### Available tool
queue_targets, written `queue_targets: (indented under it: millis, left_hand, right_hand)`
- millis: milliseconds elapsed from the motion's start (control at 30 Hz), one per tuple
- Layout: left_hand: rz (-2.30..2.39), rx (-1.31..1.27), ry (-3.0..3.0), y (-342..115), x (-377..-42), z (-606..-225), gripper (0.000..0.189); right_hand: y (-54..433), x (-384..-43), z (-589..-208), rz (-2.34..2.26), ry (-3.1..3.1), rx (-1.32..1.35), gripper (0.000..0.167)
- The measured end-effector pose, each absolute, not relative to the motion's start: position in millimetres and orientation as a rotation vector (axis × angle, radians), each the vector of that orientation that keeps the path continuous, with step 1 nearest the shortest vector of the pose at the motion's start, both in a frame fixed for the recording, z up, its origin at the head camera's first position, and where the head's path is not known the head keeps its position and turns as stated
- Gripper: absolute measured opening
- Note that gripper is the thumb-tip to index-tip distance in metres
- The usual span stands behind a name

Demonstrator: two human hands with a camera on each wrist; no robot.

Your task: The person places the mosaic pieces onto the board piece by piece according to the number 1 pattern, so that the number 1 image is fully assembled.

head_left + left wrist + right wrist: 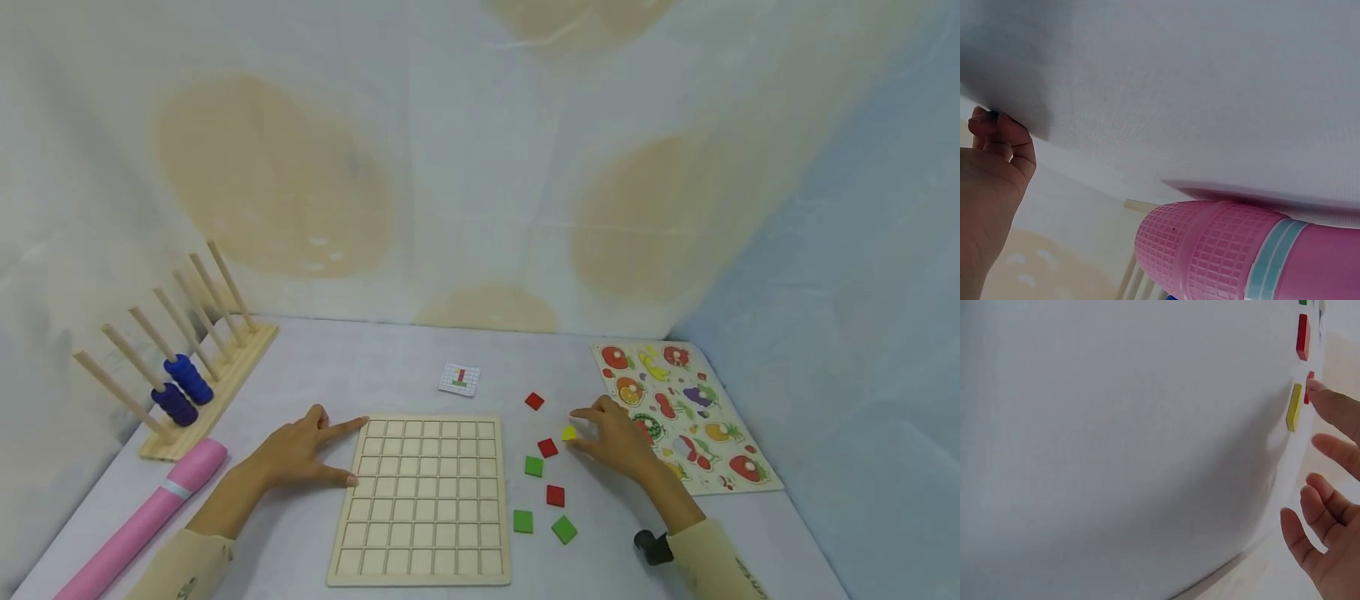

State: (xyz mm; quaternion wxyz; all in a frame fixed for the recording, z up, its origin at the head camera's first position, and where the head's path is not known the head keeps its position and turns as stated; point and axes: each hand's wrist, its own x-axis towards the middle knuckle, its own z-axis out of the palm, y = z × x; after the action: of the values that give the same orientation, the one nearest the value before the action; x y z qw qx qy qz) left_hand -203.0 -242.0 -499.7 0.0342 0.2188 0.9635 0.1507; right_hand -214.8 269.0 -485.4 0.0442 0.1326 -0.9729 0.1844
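A wooden grid board [427, 487] lies flat on the table. My left hand [296, 450] is at its left side, index finger and thumb spread apart with their tips at the board's edge; the other fingers are bent in. My right hand [618, 437] is over a small yellow square tile [569, 432], thumb and index finger apart at it. In the right wrist view the yellow tile [1294, 407] lies on the table near the fingers of the right hand [1335, 519]. Red tiles [547, 448] and green tiles [534, 466] lie scattered between board and right hand.
A small pattern card [459, 379] lies behind the board. At left stand a peg rack [217, 392] with blue rings and a pink cylindrical object [150, 517]. A fruit puzzle board [682, 412] lies at right, partly under the right hand. A black object [652, 547] is near the right sleeve.
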Motion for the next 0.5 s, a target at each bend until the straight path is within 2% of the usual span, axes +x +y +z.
queue_targets:
  millis: [67, 333, 500]
  left_hand:
    - [0.463, 0.674, 2.964, -243, -203, -500, 0.094]
    - [0.492, 0.679, 2.968, -243, -202, -501, 0.098]
    - [0.506, 0.669, 2.966, -242, -202, -500, 0.098]
  right_hand:
    - [273, -215, -486, 0.598, -2.999, 0.431, 0.047]
    - [277, -211, -499, 0.629, -2.941, 0.43, 0.03]
    - [274, -208, -501, 0.637, -2.912, 0.426, 0.026]
